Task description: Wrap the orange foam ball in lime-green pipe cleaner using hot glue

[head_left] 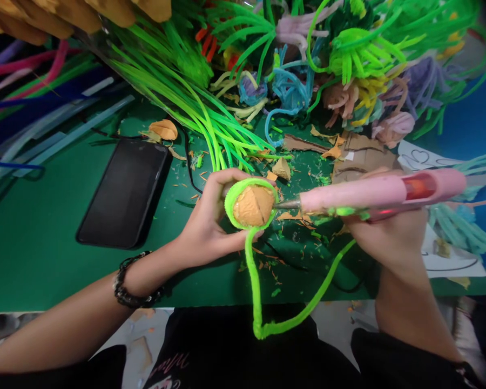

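Note:
My left hand [210, 216] grips a small round orange-tan piece [253, 205] ringed by a bright green pipe cleaner [256, 281], whose loose end loops down toward my lap. My right hand [389, 232] is closed around a pink glue gun [372, 195]. The gun's metal tip touches the right edge of the orange piece. Both hands hover just above the green table.
A black phone [125, 192] lies face up on the green table [32, 248] at the left. Bundles of green pipe cleaners [198, 108], mixed coloured pipe-cleaner shapes [348, 70], cardboard scraps [360, 154] and orange and green trimmings fill the back and middle.

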Motion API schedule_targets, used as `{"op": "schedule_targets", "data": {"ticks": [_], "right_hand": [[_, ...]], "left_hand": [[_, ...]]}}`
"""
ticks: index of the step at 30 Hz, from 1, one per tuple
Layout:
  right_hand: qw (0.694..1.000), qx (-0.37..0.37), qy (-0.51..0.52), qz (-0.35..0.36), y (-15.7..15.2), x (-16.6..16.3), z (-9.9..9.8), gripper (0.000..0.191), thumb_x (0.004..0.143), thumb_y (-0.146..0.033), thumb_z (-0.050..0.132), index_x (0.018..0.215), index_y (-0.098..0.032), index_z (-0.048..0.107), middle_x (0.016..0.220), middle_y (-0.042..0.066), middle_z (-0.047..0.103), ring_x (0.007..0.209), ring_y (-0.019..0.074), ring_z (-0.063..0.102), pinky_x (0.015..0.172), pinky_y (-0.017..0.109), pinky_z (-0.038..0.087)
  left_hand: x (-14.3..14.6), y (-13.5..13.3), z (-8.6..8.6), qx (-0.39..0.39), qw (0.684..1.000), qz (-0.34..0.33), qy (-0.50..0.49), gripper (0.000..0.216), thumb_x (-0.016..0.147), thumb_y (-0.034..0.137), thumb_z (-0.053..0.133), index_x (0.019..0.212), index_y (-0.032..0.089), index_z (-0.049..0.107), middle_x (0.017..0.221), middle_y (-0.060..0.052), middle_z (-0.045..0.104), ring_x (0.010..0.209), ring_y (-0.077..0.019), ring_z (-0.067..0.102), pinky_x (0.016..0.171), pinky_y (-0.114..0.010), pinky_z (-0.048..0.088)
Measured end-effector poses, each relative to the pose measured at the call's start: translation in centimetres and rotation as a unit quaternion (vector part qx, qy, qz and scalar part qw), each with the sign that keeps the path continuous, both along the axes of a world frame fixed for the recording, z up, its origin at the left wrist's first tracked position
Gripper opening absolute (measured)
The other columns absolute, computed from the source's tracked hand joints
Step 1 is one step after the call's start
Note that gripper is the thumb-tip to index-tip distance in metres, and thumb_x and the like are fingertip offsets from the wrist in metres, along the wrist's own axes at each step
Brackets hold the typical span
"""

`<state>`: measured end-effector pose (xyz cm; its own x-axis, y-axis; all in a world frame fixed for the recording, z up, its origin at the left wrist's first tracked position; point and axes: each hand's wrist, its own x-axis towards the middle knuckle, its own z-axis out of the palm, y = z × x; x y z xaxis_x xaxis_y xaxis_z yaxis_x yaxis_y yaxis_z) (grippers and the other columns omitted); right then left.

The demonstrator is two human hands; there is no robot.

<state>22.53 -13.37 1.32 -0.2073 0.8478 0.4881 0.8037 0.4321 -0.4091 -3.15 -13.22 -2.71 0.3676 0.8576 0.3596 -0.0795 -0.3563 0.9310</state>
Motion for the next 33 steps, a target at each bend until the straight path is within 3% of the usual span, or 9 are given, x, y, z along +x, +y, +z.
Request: {"op": "schedule_targets", "data": {"ticks": [4, 14, 21, 27, 33], "right_hand": [[1.000, 0.006, -0.002, 0.019, 0.07, 0.00, 0.06, 0.021, 0.065, -0.014, 0.057, 0.082, -0.025, 0.050, 0.082, 0.002, 0.058, 0.078, 0.0213, 0.063, 0.068, 0.036, 0.052], [1.000, -0.021, 0.014, 0.014, -0.03, -0.01, 0.12, 0.021, 0.066, -0.014, 0.056, 0.081, -0.027, 0.048, 0.080, 0.002, 0.055, 0.075, 0.0224, 0.060, 0.066, 0.038, 0.049], [0.999, -0.018, 0.049, 0.016, -0.26, -0.20, -0.10, 0.026, 0.066, -0.031, 0.069, 0.082, -0.029, 0.049, 0.076, 0.000, 0.056, 0.073, 0.0232, 0.058, 0.065, 0.038, 0.045], [0.995, 0.014, 0.065, 0.074, 0.41, 0.09, -0.69, 0.028, 0.059, -0.012, 0.061, 0.080, -0.025, 0.050, 0.076, -0.001, 0.053, 0.070, 0.0187, 0.055, 0.062, 0.034, 0.042], [0.993, 0.004, 0.068, 0.093, 0.58, 0.15, -0.77, 0.032, 0.054, -0.007, 0.053, 0.081, -0.023, 0.049, 0.078, 0.000, 0.053, 0.069, 0.0180, 0.054, 0.061, 0.034, 0.042]], "left_hand": [[-0.05, -0.08, -0.06, -0.027, 0.999, 0.029, 0.025, 0.054, 0.071, 0.024, 0.073, 0.112, 0.022, 0.038, 0.118, -0.011, 0.056, 0.110, -0.0257, 0.060, 0.089, -0.043, 0.054], [0.03, 0.15, -0.21, -0.044, 0.999, 0.026, 0.011, 0.054, 0.071, 0.029, 0.072, 0.111, 0.023, 0.037, 0.111, -0.009, 0.054, 0.104, -0.0246, 0.061, 0.087, -0.041, 0.053], [0.12, 0.08, -0.47, -0.032, 0.999, 0.028, 0.006, 0.054, 0.072, 0.032, 0.074, 0.111, 0.022, 0.038, 0.103, -0.005, 0.058, 0.094, -0.0184, 0.063, 0.077, -0.029, 0.054], [0.17, 0.14, -0.27, 0.002, 0.999, 0.031, 0.015, 0.050, 0.073, 0.028, 0.073, 0.110, 0.021, 0.039, 0.100, -0.003, 0.059, 0.090, -0.0153, 0.064, 0.073, -0.024, 0.053], [0.26, 0.16, -0.26, -0.011, 0.999, 0.038, 0.015, 0.052, 0.072, 0.032, 0.074, 0.109, 0.021, 0.039, 0.098, -0.002, 0.060, 0.089, -0.0150, 0.065, 0.072, -0.023, 0.054]]}}
